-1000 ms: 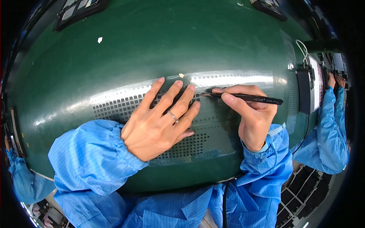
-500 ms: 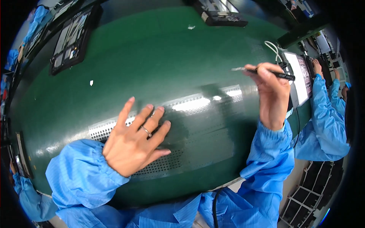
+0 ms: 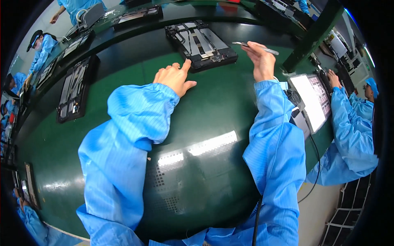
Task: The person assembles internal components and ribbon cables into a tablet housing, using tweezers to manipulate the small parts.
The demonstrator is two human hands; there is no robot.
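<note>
A black tray (image 3: 215, 63) with an opened, tablet-like device (image 3: 201, 43) in it lies at the far middle; grey panels, dark strips and flat cables show inside. My left hand (image 3: 173, 78) reaches to the tray's near left corner, fingers outstretched and holding nothing. Its index fingertip is at the tray's edge; whether it touches cannot be made out. To the right of the tray, my right hand (image 3: 262, 61) is raised with a pair of slim tweezers (image 3: 269, 51) between thumb and fingers. Their tip points left, over the tray's right side.
Another loaded black tray (image 3: 78, 90) lies to the left. More trays line a dark raised strip (image 3: 143, 30) at the back. A green post (image 3: 314, 39) and a bright white panel (image 3: 308, 102) stand at right, where a co-worker's sleeve (image 3: 347, 119) shows. A black cable (image 3: 317, 164) hangs nearby.
Both hands have moved far forward, the left from the near table surface to the tray's corner. The right still carries the tweezers. The view has shifted, bringing the far tray fully in.
</note>
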